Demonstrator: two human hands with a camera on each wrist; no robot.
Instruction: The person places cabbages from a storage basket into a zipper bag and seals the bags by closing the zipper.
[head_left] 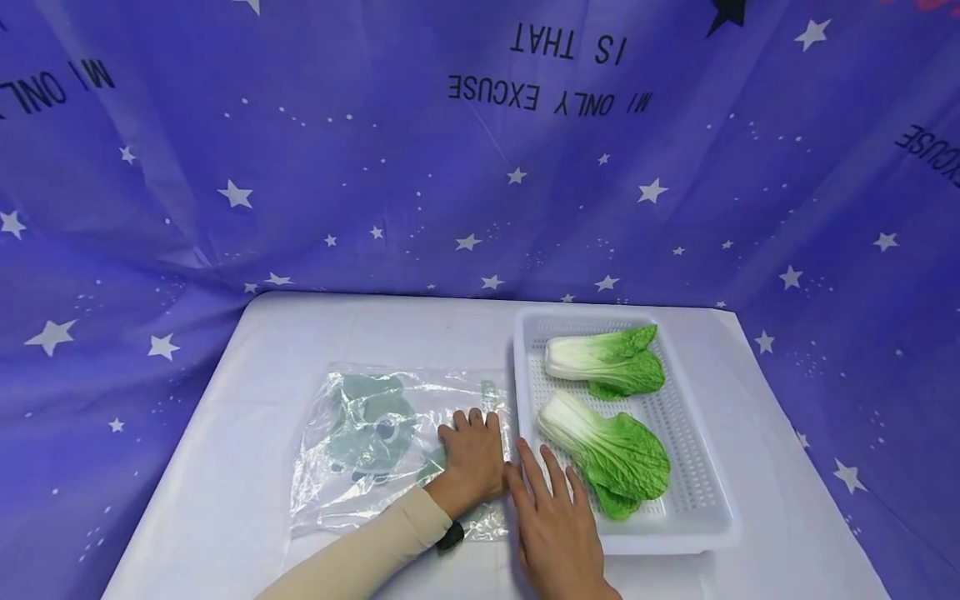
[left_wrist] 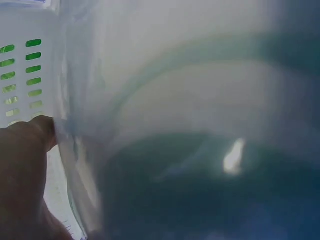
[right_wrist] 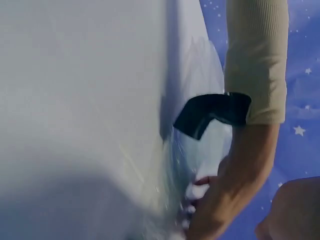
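Inside white basket, two cabbages, left hand on clear bag, right hand nearby, fingers apart on both

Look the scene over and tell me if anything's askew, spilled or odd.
The lettering on the backdrop stands out: it reads upside down. The plastic bag is crinkled, which seems normal for thin film. Both cabbages lie inside the basket, and I see no spill or damage.
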